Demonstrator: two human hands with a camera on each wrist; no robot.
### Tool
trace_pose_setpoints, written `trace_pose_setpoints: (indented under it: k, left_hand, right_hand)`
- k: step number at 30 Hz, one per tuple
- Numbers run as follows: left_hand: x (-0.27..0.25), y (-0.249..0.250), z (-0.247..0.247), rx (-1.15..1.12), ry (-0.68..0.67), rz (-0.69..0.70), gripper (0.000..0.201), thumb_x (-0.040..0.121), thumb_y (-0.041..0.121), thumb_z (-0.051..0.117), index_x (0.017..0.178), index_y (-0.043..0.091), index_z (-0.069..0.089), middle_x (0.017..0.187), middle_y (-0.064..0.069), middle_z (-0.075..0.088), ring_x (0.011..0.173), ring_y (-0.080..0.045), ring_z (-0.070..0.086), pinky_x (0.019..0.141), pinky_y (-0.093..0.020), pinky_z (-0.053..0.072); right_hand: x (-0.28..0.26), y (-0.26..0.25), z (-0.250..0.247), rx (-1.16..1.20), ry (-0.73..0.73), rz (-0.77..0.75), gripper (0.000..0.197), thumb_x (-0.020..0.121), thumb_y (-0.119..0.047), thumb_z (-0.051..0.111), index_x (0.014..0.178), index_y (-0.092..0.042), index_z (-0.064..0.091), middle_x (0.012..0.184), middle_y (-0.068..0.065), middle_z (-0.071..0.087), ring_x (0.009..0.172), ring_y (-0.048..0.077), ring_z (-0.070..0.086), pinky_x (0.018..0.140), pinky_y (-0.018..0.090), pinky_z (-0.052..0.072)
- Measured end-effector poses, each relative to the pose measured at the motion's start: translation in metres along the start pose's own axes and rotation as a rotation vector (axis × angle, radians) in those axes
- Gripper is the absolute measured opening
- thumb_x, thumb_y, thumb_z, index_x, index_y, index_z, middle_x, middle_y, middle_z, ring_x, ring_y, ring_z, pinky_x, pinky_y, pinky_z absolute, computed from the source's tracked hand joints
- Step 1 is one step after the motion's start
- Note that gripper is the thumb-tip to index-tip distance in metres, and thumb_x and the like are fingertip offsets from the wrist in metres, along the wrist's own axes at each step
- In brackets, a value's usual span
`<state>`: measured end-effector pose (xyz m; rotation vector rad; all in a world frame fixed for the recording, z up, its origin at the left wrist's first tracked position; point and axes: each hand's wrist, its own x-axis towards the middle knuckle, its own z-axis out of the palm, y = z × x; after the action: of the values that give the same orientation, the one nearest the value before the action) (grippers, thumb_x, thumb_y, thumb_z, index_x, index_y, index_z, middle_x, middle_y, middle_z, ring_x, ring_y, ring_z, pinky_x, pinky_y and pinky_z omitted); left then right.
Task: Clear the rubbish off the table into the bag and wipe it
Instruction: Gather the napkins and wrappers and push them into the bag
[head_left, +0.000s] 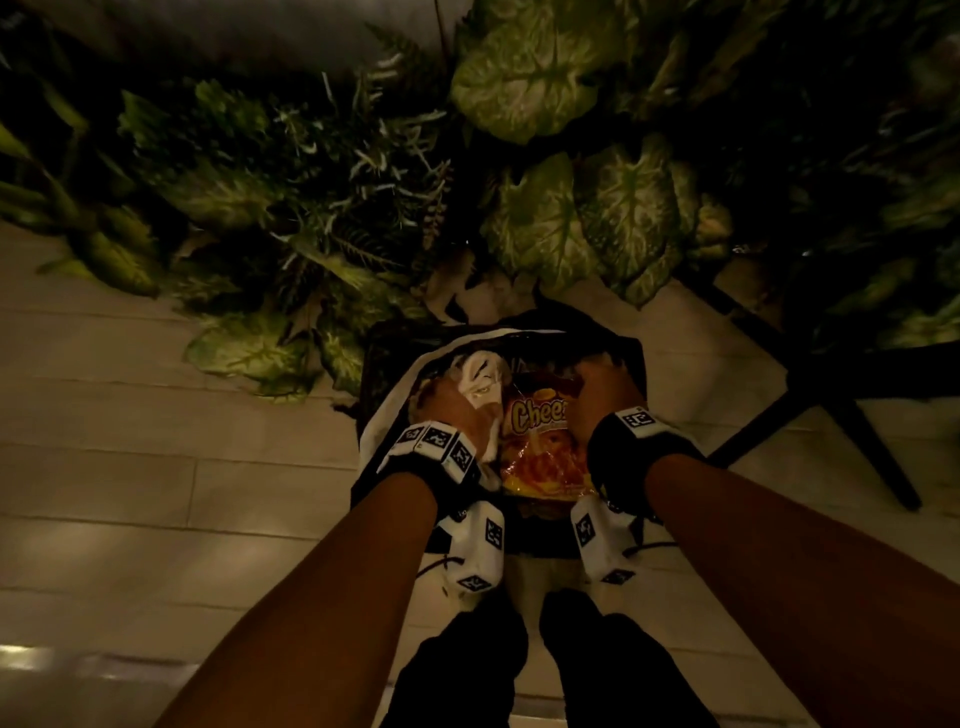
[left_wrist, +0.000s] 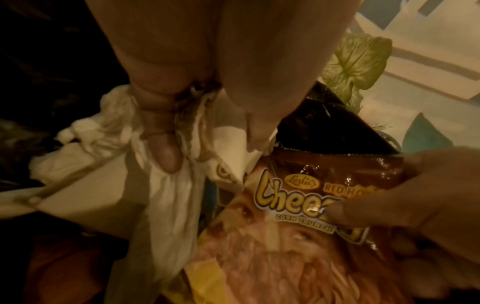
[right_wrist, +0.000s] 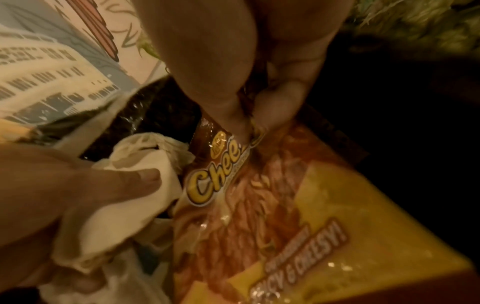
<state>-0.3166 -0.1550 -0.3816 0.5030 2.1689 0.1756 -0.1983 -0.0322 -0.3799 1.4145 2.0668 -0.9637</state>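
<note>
A black rubbish bag stands open on the floor below me, and both my hands are down inside it. My left hand grips a crumpled white tissue; its thumb and fingers curl round the tissue. My right hand pinches the top edge of an orange and yellow Cheezy snack packet. Its fingertips close on the packet near the logo. The packet lies flat beside the tissue.
A printed paper sheet lines the bag's left side. Leafy plants crowd the far side of the bag. Black chair legs stand to the right on the pale plank floor. My feet are just behind the bag.
</note>
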Motion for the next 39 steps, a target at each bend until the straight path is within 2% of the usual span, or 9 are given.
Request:
trace_pose_setpoints:
  k: [6,12,16,19,24,29,34,37,39]
  left_hand:
    - [0.013,0.004,0.003,0.108,-0.109,-0.057,0.071,0.095,0.042,0.046,0.15,0.015,0.009,0.157,-0.006,0.011,0.142,-0.037,0.017,0.112,-0.054,0.024]
    - [0.017,0.007,0.003,-0.022,-0.051,-0.103,0.069,0.091,0.032,0.058,0.142,-0.001,0.026,0.147,-0.018,0.033,0.133,-0.035,0.037,0.107,-0.041,0.034]
    - [0.007,0.0,-0.006,-0.113,-0.117,-0.159,0.093,0.085,0.046,0.063,0.149,0.009,0.007,0.152,-0.014,0.024,0.136,-0.033,0.033,0.108,-0.042,0.033]
    - [-0.008,0.003,-0.016,-0.214,-0.062,-0.149,0.105,0.068,0.04,0.079,0.145,0.008,0.016,0.148,-0.014,0.033,0.131,-0.033,0.04,0.103,-0.042,0.041]
    - [-0.038,0.006,-0.039,-0.186,-0.05,-0.085,0.079,0.07,0.027,0.077,0.136,0.008,0.039,0.132,-0.011,0.052,0.115,-0.029,0.054,0.082,-0.027,0.044]
    - [-0.075,0.011,-0.069,-0.074,-0.016,-0.064,0.074,0.077,0.023,0.068,0.14,0.013,0.03,0.13,-0.013,0.051,0.112,-0.032,0.055,0.082,-0.03,0.045]
    - [-0.115,0.036,-0.109,0.001,0.037,0.026,0.046,0.081,0.021,0.064,0.121,0.007,0.05,0.12,-0.013,0.058,0.106,-0.03,0.057,0.086,-0.032,0.047]
    - [-0.141,0.056,-0.133,0.064,0.054,0.087,0.034,0.081,0.027,0.066,0.11,0.009,0.063,0.113,-0.01,0.063,0.103,-0.031,0.06,0.087,-0.033,0.051]
    - [-0.157,0.071,-0.145,-0.015,0.075,0.127,0.023,0.079,0.028,0.069,0.097,0.012,0.067,0.102,-0.009,0.067,0.094,-0.029,0.063,0.084,-0.038,0.054]
  right_hand:
    - [0.02,0.002,0.013,-0.028,-0.076,0.025,0.047,0.091,-0.011,0.048,0.138,-0.009,0.042,0.148,0.015,0.035,0.136,0.034,0.032,0.114,0.04,0.026]
    - [0.015,0.001,0.022,0.135,-0.028,0.017,0.045,0.089,-0.014,0.05,0.133,-0.007,0.047,0.141,0.015,0.044,0.13,0.034,0.04,0.11,0.04,0.034]
    - [-0.005,-0.001,0.013,0.241,-0.018,0.028,0.054,0.081,-0.021,0.064,0.131,-0.013,0.045,0.134,0.012,0.05,0.121,0.031,0.05,0.103,0.037,0.042]
    - [-0.026,-0.002,0.004,0.331,0.026,0.032,0.071,0.079,-0.019,0.065,0.14,-0.018,0.03,0.137,0.014,0.046,0.121,0.032,0.049,0.102,0.04,0.043]
    - [-0.064,-0.008,-0.014,0.312,0.07,-0.032,0.09,0.075,-0.022,0.069,0.148,-0.021,0.016,0.153,0.012,0.023,0.139,0.03,0.028,0.112,0.043,0.032]
    - [-0.116,-0.024,-0.048,0.329,0.044,-0.049,0.056,0.082,-0.024,0.063,0.134,-0.02,0.043,0.135,0.009,0.052,0.12,0.028,0.052,0.098,0.028,0.041]
    - [-0.181,-0.04,-0.088,0.239,-0.047,-0.152,0.036,0.088,-0.023,0.057,0.123,-0.014,0.057,0.125,0.003,0.058,0.116,0.023,0.054,0.099,0.028,0.042]
    - [-0.216,-0.043,-0.106,0.265,-0.086,-0.214,0.025,0.087,-0.018,0.059,0.11,-0.01,0.065,0.114,0.009,0.064,0.109,0.024,0.058,0.084,0.021,0.043]
    - [-0.241,-0.039,-0.122,0.277,-0.112,-0.281,0.031,0.083,-0.021,0.063,0.113,-0.014,0.065,0.114,0.007,0.065,0.108,0.023,0.059,0.091,0.026,0.047]
